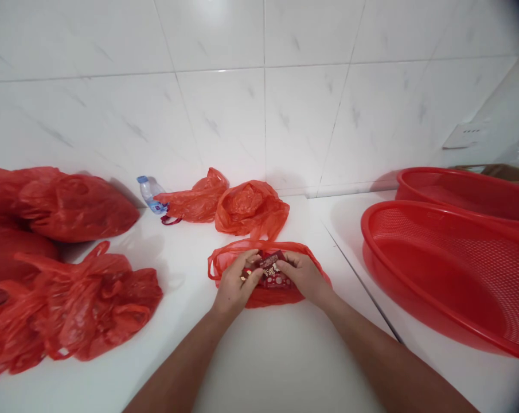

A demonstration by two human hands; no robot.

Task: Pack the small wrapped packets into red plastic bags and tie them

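Both my hands are over an open red plastic bag point(268, 298) on the white table. My right hand point(303, 276) pinches a small dark red printed packet point(276, 275) by its upper right side. My left hand point(237, 281) is at the packet's left side, thumb and fingers curled around a dark red piece with gold-coloured print, partly hidden by the fingers. I cannot tell whether this piece is a second packet or part of the first.
Several filled red bags point(82, 206) lie at the left. Against the tiled wall are a plastic bottle point(151, 195) and crumpled red bags point(250, 206). Red plastic baskets point(440, 275) stand at the right, beyond a seam point(362, 281) in the tabletop.
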